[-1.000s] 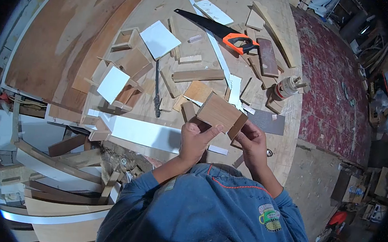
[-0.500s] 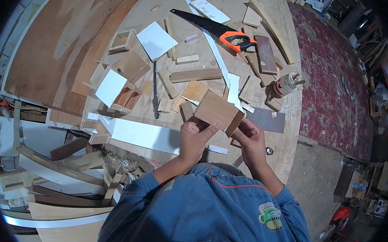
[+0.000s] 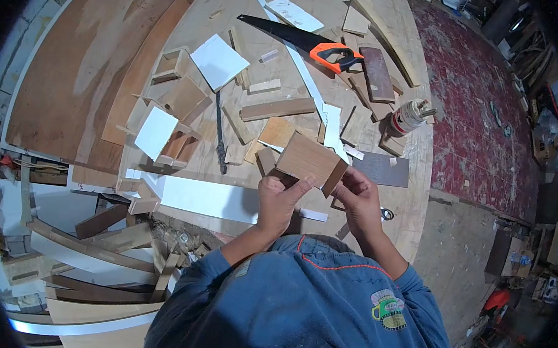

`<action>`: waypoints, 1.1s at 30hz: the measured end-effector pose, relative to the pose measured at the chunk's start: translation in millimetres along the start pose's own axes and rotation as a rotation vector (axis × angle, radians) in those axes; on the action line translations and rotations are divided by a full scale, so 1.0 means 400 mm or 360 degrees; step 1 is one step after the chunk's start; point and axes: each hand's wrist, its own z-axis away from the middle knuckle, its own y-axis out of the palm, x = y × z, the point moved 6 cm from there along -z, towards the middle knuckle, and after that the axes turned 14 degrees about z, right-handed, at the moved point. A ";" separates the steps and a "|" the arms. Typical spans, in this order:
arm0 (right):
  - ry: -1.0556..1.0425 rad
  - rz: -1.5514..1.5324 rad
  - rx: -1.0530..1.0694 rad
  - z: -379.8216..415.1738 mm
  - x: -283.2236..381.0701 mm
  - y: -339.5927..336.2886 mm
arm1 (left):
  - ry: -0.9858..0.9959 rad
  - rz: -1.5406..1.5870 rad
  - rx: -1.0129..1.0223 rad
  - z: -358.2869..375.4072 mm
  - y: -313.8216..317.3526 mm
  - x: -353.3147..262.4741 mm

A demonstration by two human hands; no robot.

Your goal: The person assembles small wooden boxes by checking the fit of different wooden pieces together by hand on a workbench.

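A small piece made of brown wood-grain panels [image 3: 309, 157], one face broad and another angled off its right side, is held just above the near edge of the workbench. My left hand [image 3: 280, 203] grips its lower left edge, thumb on the broad face. On the right side, my right hand [image 3: 360, 202] pinches the narrower angled panel, its fingers partly hidden behind it. Beyond the piece lies an orange-yellow wood block [image 3: 277, 132]. A white offcut [image 3: 313, 215] lies between my wrists, and a dark flat panel [image 3: 383, 169] is beyond my right hand.
A handsaw [image 3: 295, 36] with an orange and black handle lies across the workbench [image 3: 205, 33]. Small box assemblies [image 3: 157, 133] stand at left. A jar [image 3: 407, 117] holding sticks is at right. Wood offcuts pile up [image 3: 92, 251] below left.
The view has shifted slightly, so the bench items appear a little up and left. Both hands keep the same hold on the wooden piece, which has hardly moved.
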 end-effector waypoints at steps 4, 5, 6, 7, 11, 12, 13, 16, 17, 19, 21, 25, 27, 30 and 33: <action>-0.0005 -0.0046 -0.0005 -0.001 0.001 -0.001 | 0.0002 0.0011 0.0001 -0.002 0.003 0.000; -0.0006 -0.0047 -0.0008 -0.001 0.002 -0.004 | -0.0013 0.0031 -0.0003 -0.003 0.000 0.003; 0.0058 -0.0005 0.0020 0.000 -0.001 -0.007 | -0.0029 0.0050 -0.0009 -0.005 -0.002 0.006; 0.0122 0.0035 0.0047 0.000 -0.005 -0.012 | -0.0033 0.0048 -0.0007 -0.007 -0.006 0.008; 0.0017 0.0307 -0.0127 -0.025 -0.044 -0.114 | -0.0312 0.0345 -0.0155 -0.018 -0.051 0.041; -0.0038 0.0369 -0.0211 -0.037 -0.068 -0.167 | -0.0414 0.0421 -0.0225 -0.020 -0.065 0.054; -0.0024 0.0384 -0.0326 -0.047 -0.093 -0.222 | -0.0475 0.0420 -0.0215 -0.020 -0.073 0.059; 0.0008 0.0376 -0.0766 -0.064 -0.177 -0.425 | -0.0577 0.0354 -0.0189 -0.020 -0.086 0.058; 0.0024 0.0413 -0.0865 -0.063 -0.198 -0.489 | -0.0576 0.0341 -0.0165 -0.022 -0.090 0.058; 0.0022 0.0770 -0.1088 -0.064 -0.245 -0.616 | -0.0586 0.0335 -0.0124 -0.026 -0.102 0.063; 0.0034 0.1023 -0.1192 -0.068 -0.254 -0.670 | -0.0556 0.0355 -0.0063 -0.029 -0.092 0.061; 0.0046 0.1676 -0.1027 -0.105 -0.240 -0.644 | -0.0574 0.0303 -0.0014 -0.041 -0.098 0.062; -0.0046 0.1807 -0.0826 -0.131 -0.226 -0.563 | -0.0609 0.0327 -0.0018 -0.043 -0.100 0.061; -0.0115 0.1962 -0.0540 -0.178 -0.220 -0.442 | -0.0652 0.0286 -0.0016 -0.042 -0.108 0.061; -0.0188 0.2249 -0.0554 -0.217 -0.178 -0.345 | -0.0689 0.0287 0.0007 -0.036 -0.108 0.061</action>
